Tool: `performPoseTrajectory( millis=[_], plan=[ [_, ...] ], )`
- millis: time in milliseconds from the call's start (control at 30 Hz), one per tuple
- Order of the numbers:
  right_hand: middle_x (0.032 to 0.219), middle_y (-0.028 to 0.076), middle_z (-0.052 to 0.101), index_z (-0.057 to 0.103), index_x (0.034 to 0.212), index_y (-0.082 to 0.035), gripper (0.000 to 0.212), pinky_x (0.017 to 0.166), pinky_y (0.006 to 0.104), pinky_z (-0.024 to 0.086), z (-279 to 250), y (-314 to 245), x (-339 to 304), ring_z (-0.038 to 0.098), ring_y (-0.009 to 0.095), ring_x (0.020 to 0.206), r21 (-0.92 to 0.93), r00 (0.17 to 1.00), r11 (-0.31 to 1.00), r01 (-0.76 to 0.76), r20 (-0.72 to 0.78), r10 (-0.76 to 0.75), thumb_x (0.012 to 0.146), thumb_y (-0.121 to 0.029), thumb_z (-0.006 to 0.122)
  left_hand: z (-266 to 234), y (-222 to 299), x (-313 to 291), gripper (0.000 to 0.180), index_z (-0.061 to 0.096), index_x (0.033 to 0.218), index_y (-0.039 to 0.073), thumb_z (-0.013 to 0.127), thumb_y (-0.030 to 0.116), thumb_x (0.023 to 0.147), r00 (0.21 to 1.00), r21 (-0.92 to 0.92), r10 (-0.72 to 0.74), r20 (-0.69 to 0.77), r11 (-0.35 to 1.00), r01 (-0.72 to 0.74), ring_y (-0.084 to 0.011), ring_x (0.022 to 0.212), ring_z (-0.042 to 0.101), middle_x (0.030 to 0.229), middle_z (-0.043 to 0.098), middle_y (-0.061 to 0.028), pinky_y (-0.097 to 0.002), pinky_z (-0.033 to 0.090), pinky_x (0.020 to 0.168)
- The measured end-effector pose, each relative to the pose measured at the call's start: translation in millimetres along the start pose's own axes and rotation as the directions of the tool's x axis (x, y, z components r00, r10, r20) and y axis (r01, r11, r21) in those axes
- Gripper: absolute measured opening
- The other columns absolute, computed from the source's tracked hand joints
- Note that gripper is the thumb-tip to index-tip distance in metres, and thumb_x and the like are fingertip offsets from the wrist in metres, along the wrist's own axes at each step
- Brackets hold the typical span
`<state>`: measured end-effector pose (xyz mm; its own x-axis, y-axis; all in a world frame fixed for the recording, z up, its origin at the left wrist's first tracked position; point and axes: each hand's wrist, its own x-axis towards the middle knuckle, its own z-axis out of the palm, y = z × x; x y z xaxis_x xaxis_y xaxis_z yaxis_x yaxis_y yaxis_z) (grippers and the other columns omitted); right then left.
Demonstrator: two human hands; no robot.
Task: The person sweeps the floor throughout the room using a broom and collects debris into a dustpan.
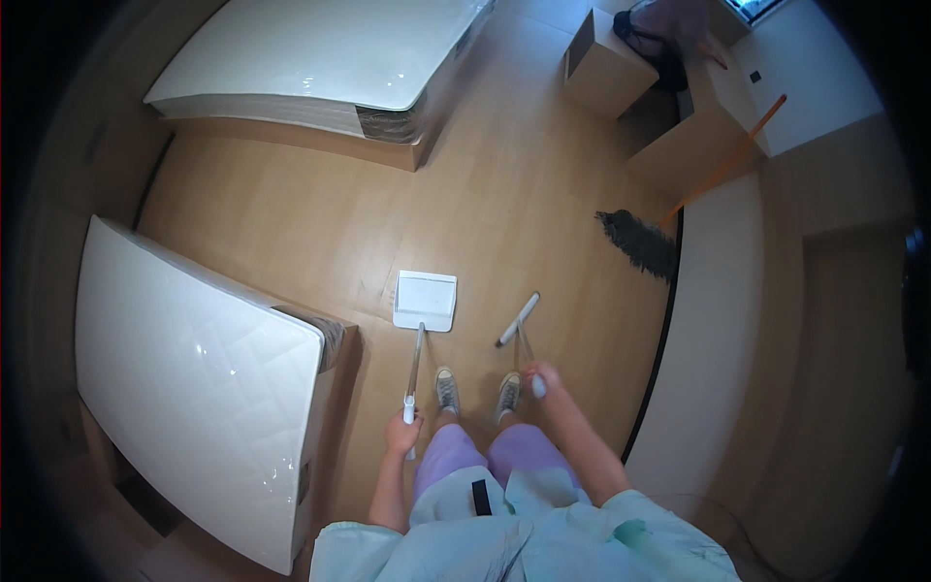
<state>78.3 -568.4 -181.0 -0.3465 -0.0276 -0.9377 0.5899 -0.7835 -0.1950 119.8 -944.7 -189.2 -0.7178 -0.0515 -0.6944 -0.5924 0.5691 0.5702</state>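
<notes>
My left hand (402, 433) is closed round the white grip of a long-handled dustpan (425, 303). Its white pan lies on the wooden floor in front of my feet, joined to a thin metal handle. In my right hand (546, 379) is the upper end of a broom (519, 319), fingers wrapped about its pale handle. The broom's narrow white head sits slanted to the right of the pan, apart from it, at or close to the floor. The bristles are too small to make out.
Two wrapped mattresses on bed bases stand at left, one near (204, 378) and one far (310, 58). A grey dust mop (637, 243) with an orange handle leans against the right wall. At the far right, a person (669, 34) is by a wooden desk (698, 145).
</notes>
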Motion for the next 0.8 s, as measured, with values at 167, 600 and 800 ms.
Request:
performPoseTrajectory(
  millis=[167, 600, 800],
  plan=[
    [0.057, 0.000, 0.046, 0.047, 0.084, 0.003, 0.015, 0.040, 0.0197, 0.042, -69.4, -88.5, -41.0, 0.047, 0.006, 0.046, 0.533, 0.856, 0.726, -0.435, 0.496, 0.148, 0.092, -0.009, 0.042, 3.6, -6.8, 8.8, 0.029, 0.066, 0.100, 0.009, 0.063, 0.025, 0.076, 1.000, 0.056, -0.011, 0.029, 0.998, 0.010, -0.0276, 0.081, 0.065, 0.085, 0.067, -0.0149, -0.0374, 0.049, 0.072],
    [0.075, 0.004, 0.050, 0.046, 0.096, 0.001, 0.014, 0.040, 0.0186, 0.040, -291.0, -132.4, -113.4, 0.046, 0.007, 0.047, 0.626, 0.940, 0.761, -0.170, 0.335, -0.066, 0.095, -0.013, 0.046, 40.4, 135.9, 49.9, 0.016, 0.066, 0.087, -0.001, 0.056, 0.008, 0.078, 0.950, -0.206, -0.100, -0.295, 0.978, 0.038, -0.0134, 0.056, 0.060, 0.070, 0.065, -0.0076, -0.0261, 0.046, 0.050],
    [0.065, 0.003, 0.050, 0.047, 0.085, -0.001, 0.009, 0.040, 0.0201, 0.043, -336.0, -179.8, -121.2, 0.048, 0.007, 0.047, 0.585, 0.995, 0.810, -0.045, -0.041, 0.085, 0.089, -0.009, 0.050, 78.8, 216.0, 79.3, 0.019, 0.063, 0.079, -0.007, 0.055, 0.011, 0.079, 0.919, -0.521, -0.297, -0.259, 0.844, 0.126, -0.0147, 0.050, 0.056, 0.064, 0.061, -0.0109, -0.0249, 0.041, 0.041]
  ],
)
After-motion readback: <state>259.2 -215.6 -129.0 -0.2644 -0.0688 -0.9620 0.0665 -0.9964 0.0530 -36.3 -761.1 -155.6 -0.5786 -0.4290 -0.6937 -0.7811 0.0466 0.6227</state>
